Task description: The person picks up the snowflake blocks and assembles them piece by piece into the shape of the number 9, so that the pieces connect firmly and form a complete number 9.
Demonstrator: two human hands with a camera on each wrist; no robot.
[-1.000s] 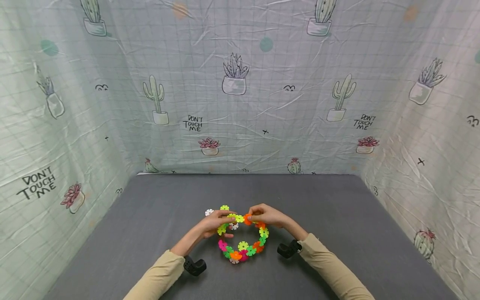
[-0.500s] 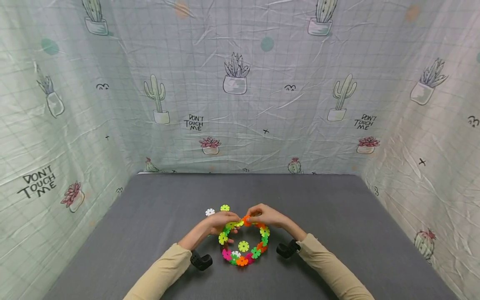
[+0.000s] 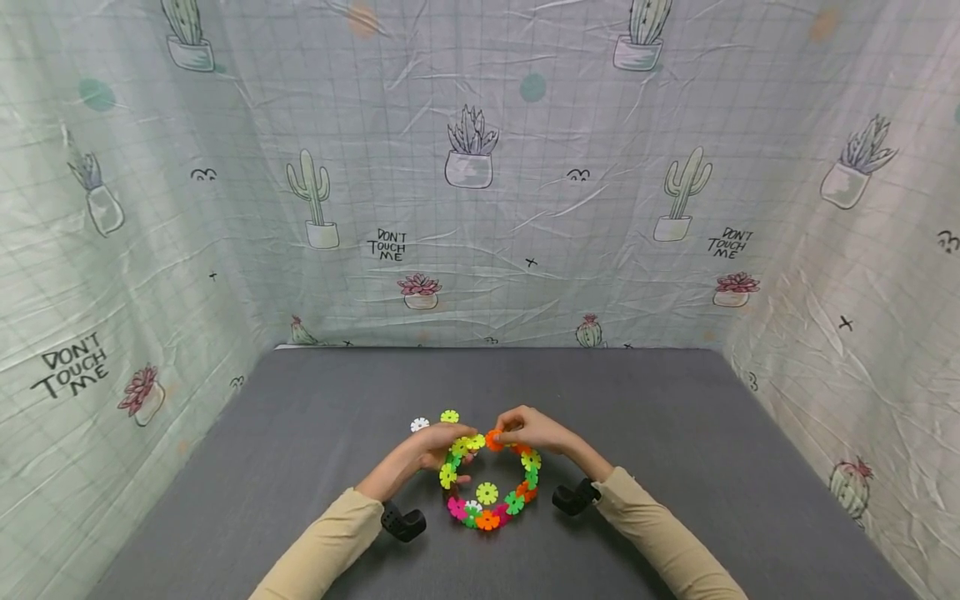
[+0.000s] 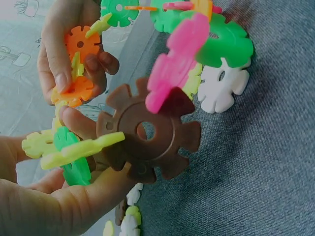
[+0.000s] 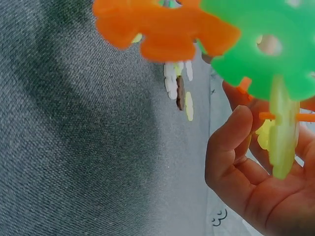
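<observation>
A ring-shaped chain of slotted, flower-shaped plastic discs (image 3: 488, 521) hangs between both hands, in green, orange, yellow, pink and brown. My left hand (image 3: 438, 442) pinches yellow discs (image 3: 461, 447) at its far left side. Opposite, my right hand (image 3: 531, 429) pinches an orange disc (image 3: 493, 440) between thumb and fingers. In the left wrist view, the fingertips of both hands are close together where the orange disc (image 4: 74, 92) meets yellow ones. A large brown disc (image 4: 170, 145) and a pink disc (image 4: 178, 59) stand before the left hand. The right wrist view has a green disc (image 5: 241, 44) partly covering the right hand (image 5: 246, 184).
Loose on the grey table (image 3: 337, 392) lie a white disc (image 3: 419, 425) and a yellow disc (image 3: 449, 416) beyond the left hand. Another yellow disc (image 3: 487, 493) shows inside the ring. A patterned cloth (image 3: 555, 217) encloses the table at the back and sides.
My left hand has shifted right, toward the right hand, tilting the chain's left side. The chain's near side has swung slightly right. The right hand has barely moved.
</observation>
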